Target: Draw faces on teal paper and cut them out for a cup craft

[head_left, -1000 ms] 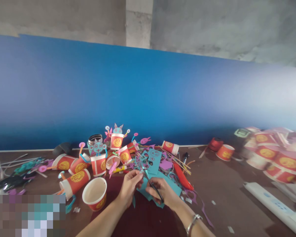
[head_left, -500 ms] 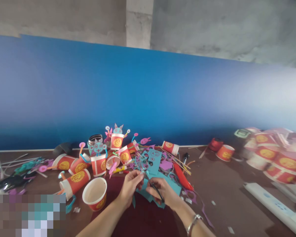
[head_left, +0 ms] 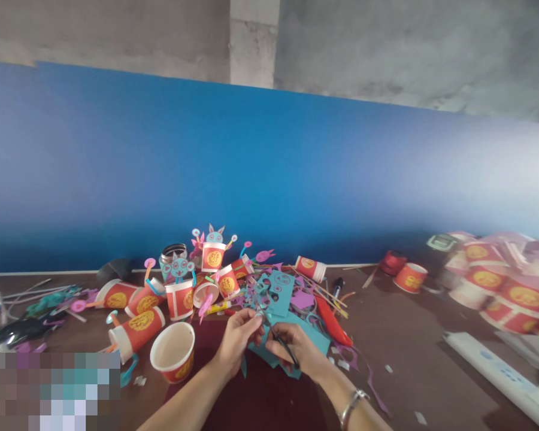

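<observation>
My right hand [head_left: 296, 346] is wrapped round the black handles of a pair of scissors [head_left: 289, 352], their blades pointing up and left toward my other hand. My left hand [head_left: 237, 338] pinches a small piece of paper [head_left: 259, 313], mostly hidden by the fingers, right at the scissor tips. Under and behind both hands lie sheets of light blue paper [head_left: 312, 335]. One blue sheet [head_left: 284, 296] has round faces drawn on it. Purple cut paper [head_left: 303, 299] and blue scraps are heaped around it. A white-rimmed paper cup [head_left: 173, 350] stands left of my left forearm.
Several red paper cups with paper figures [head_left: 213, 257] crowd the back left. A red pouch-like thing [head_left: 332, 320], a marker [head_left: 338, 287] and thin sticks [head_left: 327, 296] lie right of the paper. Stacked red cups [head_left: 505, 287] and a white power strip [head_left: 494, 365] are far right.
</observation>
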`<state>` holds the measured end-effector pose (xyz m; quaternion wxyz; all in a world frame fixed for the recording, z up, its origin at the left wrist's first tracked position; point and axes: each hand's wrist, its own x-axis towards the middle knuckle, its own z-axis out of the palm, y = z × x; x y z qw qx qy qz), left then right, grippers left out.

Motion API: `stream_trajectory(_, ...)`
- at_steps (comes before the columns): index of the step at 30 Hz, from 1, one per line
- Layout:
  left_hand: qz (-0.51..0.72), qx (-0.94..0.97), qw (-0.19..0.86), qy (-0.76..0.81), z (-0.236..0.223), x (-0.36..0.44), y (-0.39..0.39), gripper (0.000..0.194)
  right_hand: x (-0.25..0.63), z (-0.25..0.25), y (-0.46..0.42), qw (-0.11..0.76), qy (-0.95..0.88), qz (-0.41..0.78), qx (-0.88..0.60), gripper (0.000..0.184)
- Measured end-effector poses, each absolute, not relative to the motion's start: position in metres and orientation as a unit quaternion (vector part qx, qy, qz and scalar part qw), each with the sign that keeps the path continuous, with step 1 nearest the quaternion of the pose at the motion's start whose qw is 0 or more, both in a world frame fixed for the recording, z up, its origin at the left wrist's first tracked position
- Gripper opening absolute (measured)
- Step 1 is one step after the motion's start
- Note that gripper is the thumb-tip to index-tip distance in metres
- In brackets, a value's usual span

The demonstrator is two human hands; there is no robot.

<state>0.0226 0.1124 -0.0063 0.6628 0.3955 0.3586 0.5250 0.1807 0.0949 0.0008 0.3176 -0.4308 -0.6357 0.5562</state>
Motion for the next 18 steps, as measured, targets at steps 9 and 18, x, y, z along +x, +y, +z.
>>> stream_trajectory(9, 0.536, 0.392, 0.652, 0.367, -0.0047, 0.0234, 0.1108, 0.031, 0.1826, -0.0027, 0.0962, 0.316, -0.637, 0.544, -0.446, 0.034)
stream_trajectory(18, 0.529, 0.4, 0.651, 0.369, -0.0059, 0.0222, 0.1133, 0.03, 0.183, 0.0008, 0.0951, 0.309, -0.632, 0.563, -0.433, 0.035)
